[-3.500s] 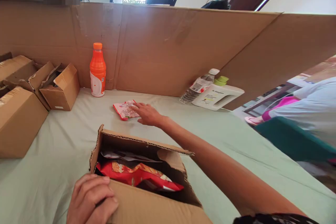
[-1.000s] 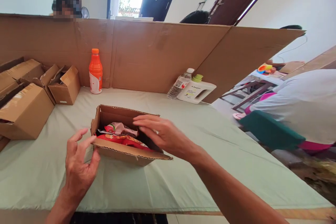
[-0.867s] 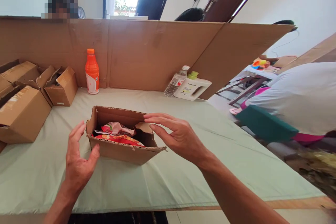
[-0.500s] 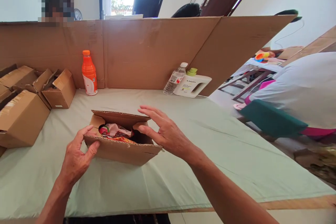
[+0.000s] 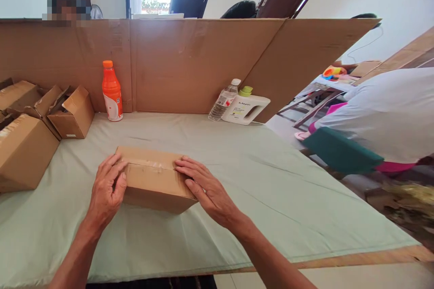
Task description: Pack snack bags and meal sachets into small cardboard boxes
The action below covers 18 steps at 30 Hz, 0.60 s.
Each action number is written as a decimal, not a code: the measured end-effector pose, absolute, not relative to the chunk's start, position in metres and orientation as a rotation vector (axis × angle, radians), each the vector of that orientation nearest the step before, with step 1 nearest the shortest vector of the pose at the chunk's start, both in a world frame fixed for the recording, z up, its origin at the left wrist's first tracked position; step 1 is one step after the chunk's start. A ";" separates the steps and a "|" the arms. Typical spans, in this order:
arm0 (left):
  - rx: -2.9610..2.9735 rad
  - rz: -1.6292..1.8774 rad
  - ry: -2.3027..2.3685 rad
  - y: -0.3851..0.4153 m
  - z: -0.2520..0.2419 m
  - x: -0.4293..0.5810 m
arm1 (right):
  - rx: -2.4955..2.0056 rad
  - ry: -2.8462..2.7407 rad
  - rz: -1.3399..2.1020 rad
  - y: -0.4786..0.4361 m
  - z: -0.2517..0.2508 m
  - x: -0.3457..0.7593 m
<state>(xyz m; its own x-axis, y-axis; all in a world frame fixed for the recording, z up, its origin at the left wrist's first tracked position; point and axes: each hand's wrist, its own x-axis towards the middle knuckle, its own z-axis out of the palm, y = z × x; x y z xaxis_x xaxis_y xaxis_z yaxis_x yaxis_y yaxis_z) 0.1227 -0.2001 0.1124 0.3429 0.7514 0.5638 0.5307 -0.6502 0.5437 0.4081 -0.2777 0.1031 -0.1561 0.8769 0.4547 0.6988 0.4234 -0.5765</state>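
A small cardboard box (image 5: 154, 176) lies on the pale green tablecloth (image 5: 237, 180) in front of me, its top flaps folded down flat. My left hand (image 5: 106, 189) rests against the box's left end, fingers spread over the edge. My right hand (image 5: 203, 189) lies flat on the right part of the top, fingers stretched out, pressing the flaps. The packets inside are hidden under the flaps.
Several brown boxes (image 5: 27, 140) stand at the left. An orange bottle (image 5: 112, 91), a clear water bottle (image 5: 224, 100) and a white jug (image 5: 247, 109) stand along the cardboard wall (image 5: 190, 63). A person in white (image 5: 383, 113) bends at the right.
The box flaps, open half a second ago with snack packets showing, now lie folded shut. Both hands have come down onto the box.
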 end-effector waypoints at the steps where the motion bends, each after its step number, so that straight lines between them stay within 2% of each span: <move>1: 2.349 1.183 1.127 -0.199 0.112 0.121 | -1.312 -1.893 0.275 -0.280 0.096 0.406; 5: 2.268 1.064 1.136 -0.201 0.112 0.109 | -1.294 -1.856 0.254 -0.292 0.076 0.401; 10: 2.228 0.940 1.139 -0.202 0.112 0.098 | -1.493 -1.717 0.439 -0.297 0.064 0.401; 18: 2.173 1.116 1.169 -0.212 0.103 0.089 | -1.405 -1.714 0.461 -0.290 0.062 0.399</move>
<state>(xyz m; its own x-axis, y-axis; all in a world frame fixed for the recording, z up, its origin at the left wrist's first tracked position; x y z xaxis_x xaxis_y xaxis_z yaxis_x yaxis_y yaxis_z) 0.0887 -0.2115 0.1027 0.3208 0.8339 0.4491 0.4876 -0.5519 0.6765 0.3991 -0.2901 0.0621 -0.0073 0.9267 0.3757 0.6136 0.3008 -0.7301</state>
